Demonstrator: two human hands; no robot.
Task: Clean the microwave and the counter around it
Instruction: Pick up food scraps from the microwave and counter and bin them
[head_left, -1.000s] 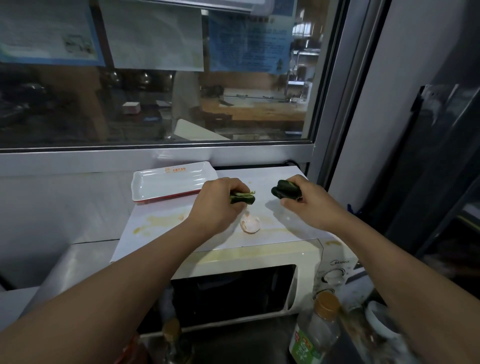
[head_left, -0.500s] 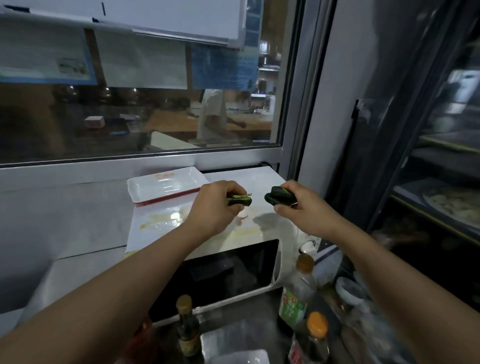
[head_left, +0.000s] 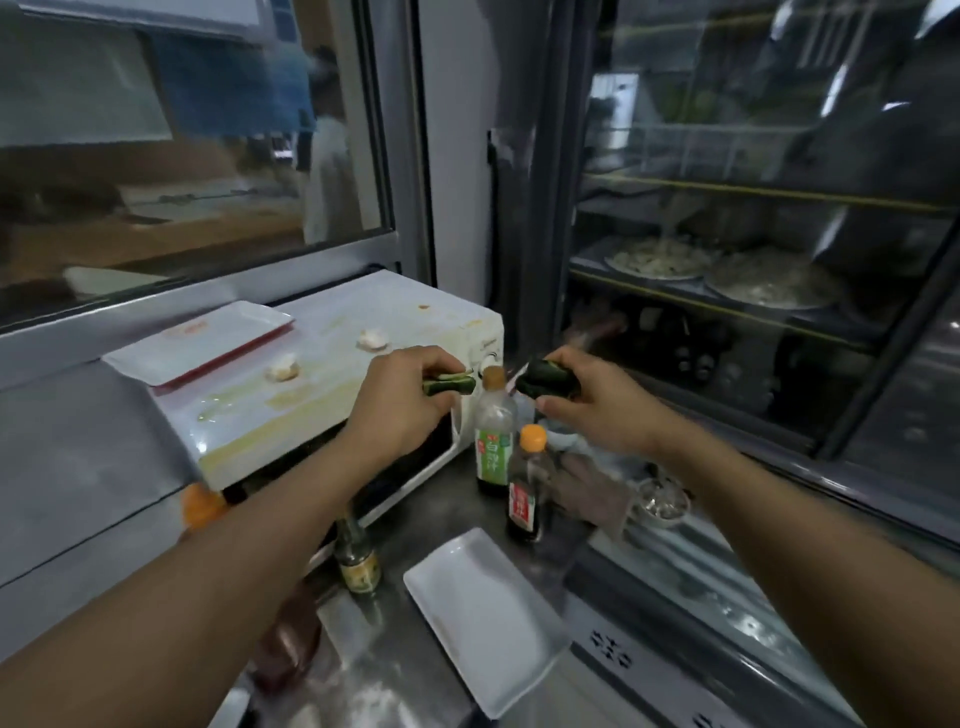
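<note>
The white microwave (head_left: 332, 410) stands on the steel counter (head_left: 395, 660), its top smeared with yellowish stains. Two eggshell pieces (head_left: 283, 370) lie on that top. My left hand (head_left: 402, 402) grips a green vegetable scrap (head_left: 449, 385) in front of the microwave's right end. My right hand (head_left: 587, 402) holds a dark green vegetable piece (head_left: 543, 382) just right of it, above the bottles. Both hands are off the microwave top.
A white tray with a red rim (head_left: 202, 340) lies on the microwave's left. Sauce bottles (head_left: 493, 441) stand beside the microwave, another bottle (head_left: 356, 558) in front. A white rectangular plate (head_left: 483, 618) lies on the counter. A glass-door fridge (head_left: 753, 260) fills the right.
Both hands, still holding the green scraps, have moved right and toward me, off the microwave top. The view has swung right and down, showing the counter and the fridge.
</note>
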